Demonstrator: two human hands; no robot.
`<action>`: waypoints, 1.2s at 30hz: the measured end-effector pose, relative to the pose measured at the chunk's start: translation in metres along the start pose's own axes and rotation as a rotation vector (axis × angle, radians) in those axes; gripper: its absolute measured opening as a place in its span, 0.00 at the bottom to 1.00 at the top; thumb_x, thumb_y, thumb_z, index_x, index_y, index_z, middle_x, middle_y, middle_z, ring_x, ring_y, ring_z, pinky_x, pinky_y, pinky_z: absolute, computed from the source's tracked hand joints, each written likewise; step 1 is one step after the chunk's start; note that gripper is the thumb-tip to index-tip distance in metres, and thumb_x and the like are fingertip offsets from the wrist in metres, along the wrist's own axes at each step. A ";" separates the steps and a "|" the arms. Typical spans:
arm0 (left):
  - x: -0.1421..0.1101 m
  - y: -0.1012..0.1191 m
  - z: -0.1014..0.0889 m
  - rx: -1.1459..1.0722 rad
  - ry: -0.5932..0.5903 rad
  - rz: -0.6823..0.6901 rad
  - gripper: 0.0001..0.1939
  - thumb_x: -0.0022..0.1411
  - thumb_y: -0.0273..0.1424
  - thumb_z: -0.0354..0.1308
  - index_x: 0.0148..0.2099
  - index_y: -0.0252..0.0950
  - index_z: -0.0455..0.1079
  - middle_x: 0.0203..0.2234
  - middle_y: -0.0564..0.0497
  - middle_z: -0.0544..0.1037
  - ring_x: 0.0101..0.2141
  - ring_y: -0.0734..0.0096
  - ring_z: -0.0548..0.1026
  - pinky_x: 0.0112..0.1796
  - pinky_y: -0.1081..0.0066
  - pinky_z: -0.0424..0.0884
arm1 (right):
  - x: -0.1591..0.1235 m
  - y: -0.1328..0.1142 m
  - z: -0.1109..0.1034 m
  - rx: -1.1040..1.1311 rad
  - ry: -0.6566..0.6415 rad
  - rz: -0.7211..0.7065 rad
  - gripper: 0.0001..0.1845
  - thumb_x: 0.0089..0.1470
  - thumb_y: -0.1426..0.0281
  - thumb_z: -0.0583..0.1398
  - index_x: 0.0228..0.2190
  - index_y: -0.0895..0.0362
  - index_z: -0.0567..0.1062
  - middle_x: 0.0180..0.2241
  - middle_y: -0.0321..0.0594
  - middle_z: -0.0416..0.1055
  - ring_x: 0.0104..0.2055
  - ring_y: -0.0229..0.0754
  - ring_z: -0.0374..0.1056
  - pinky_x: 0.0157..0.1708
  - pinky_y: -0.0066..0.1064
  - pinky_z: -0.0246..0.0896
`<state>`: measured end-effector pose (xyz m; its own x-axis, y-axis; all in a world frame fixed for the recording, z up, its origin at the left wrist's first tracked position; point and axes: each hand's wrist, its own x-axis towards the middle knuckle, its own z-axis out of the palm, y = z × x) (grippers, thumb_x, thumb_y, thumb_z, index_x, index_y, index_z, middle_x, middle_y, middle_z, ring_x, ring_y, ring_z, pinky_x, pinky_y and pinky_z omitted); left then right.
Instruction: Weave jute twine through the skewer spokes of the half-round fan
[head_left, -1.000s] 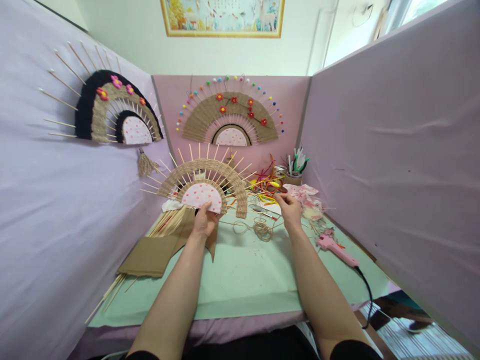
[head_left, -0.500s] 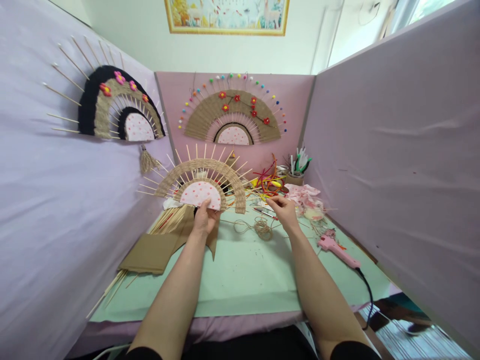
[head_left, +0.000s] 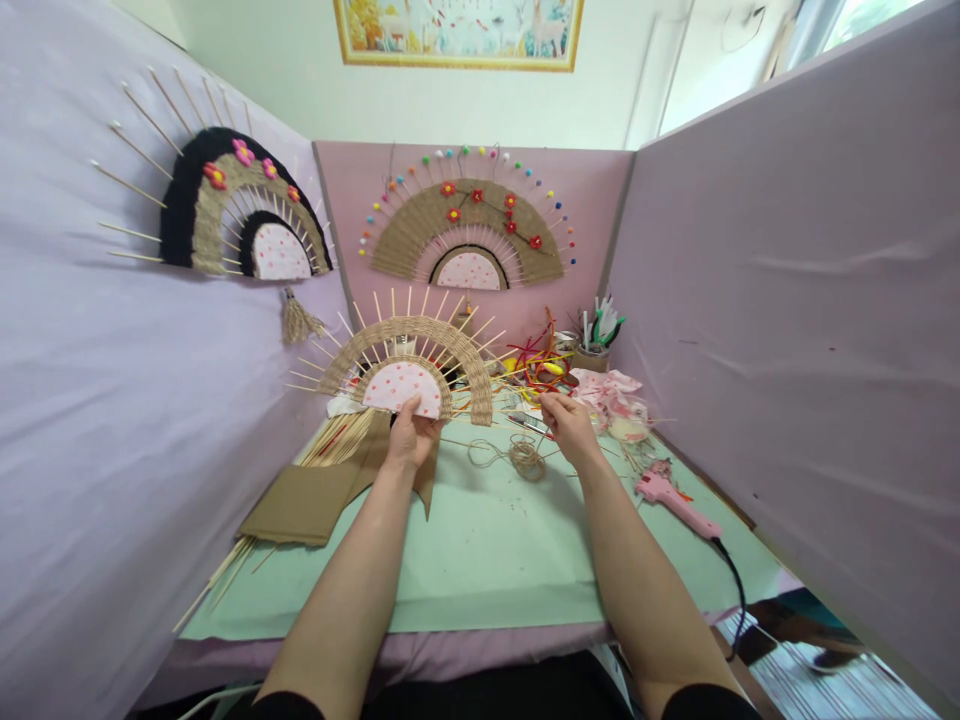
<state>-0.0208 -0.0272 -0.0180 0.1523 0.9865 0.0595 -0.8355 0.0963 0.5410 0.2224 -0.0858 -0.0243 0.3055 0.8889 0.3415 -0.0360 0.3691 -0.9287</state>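
My left hand (head_left: 412, 436) grips the bottom edge of a half-round woven fan (head_left: 403, 388), thumb in front of its pink dotted centre. Bare sticks spread out from the fan past a band of brown twine weaving. To the right of the fan, my right hand (head_left: 570, 425) is closed in a pinch, apart from it. A thin strand of twine seems to run from these fingers down toward a loose coil of twine (head_left: 527, 457) on the table between my hands. The fingertips partly hide what they pinch.
Brown cardboard (head_left: 296, 505) and thin sticks lie at the left. A pink glue gun (head_left: 679, 502) rests at the right, its cord over the edge. Behind are colourful pipe cleaners (head_left: 544, 365), pink cloth (head_left: 611, 390) and a tool pot (head_left: 591, 358). Finished fans (head_left: 390, 235) hang on the partitions.
My right hand has shifted very slightly right, still pinched. My left hand keeps its hold on the fan, whose left side has turned a little. The view has moved slightly.
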 end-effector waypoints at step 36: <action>-0.009 -0.018 0.000 0.106 -0.200 -0.175 0.15 0.53 0.19 0.55 0.45 0.28 0.68 0.35 0.43 0.78 0.38 0.67 0.77 0.34 0.76 0.74 | -0.022 0.000 0.018 -0.066 -0.547 0.238 0.15 0.43 0.59 0.63 0.26 0.59 0.74 0.16 0.28 0.52 0.18 0.29 0.42 0.18 0.25 0.34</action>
<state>-0.0071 -0.0383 -0.0284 0.3996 0.9093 0.1162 -0.7288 0.2382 0.6420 0.1986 -0.1001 -0.0289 -0.2384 0.9622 0.1316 0.0212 0.1407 -0.9898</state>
